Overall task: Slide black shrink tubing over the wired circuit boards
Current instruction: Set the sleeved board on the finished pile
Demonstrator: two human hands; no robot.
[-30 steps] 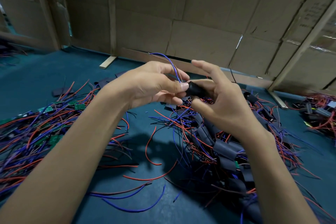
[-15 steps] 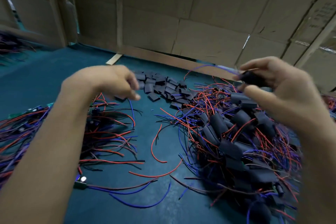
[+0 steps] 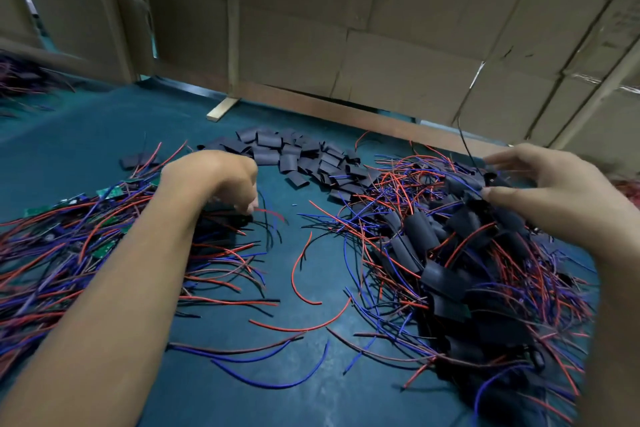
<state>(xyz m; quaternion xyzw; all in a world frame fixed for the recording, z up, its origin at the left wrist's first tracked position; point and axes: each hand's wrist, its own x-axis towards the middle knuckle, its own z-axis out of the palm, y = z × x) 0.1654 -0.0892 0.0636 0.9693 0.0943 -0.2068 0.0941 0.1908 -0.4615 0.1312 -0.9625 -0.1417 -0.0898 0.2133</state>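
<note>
My left hand (image 3: 221, 180) reaches down into the pile of bare wired circuit boards (image 3: 110, 191) on the left, fingers curled, its tips pinching a red wire (image 3: 270, 212). My right hand (image 3: 547, 191) hovers over the pile of tubed boards (image 3: 433, 253) on the right, fingers spread and straight. A black tubed board (image 3: 493, 180) lies at the top of that pile between thumb and fingers, a black wire rising from it. Loose pieces of black shrink tubing (image 3: 294, 156) are heaped at the back centre.
The teal table mat (image 3: 86, 135) carries stray red and blue wires (image 3: 304, 322) in the middle. A cardboard wall (image 3: 381, 45) closes off the back, with a wooden block (image 3: 221, 108) at its foot. Another wire heap (image 3: 20, 80) sits far left.
My hands have parted. The right carried the tubed board to the right pile and opened over it. The left dropped to the bare board pile and took a red wire.
</note>
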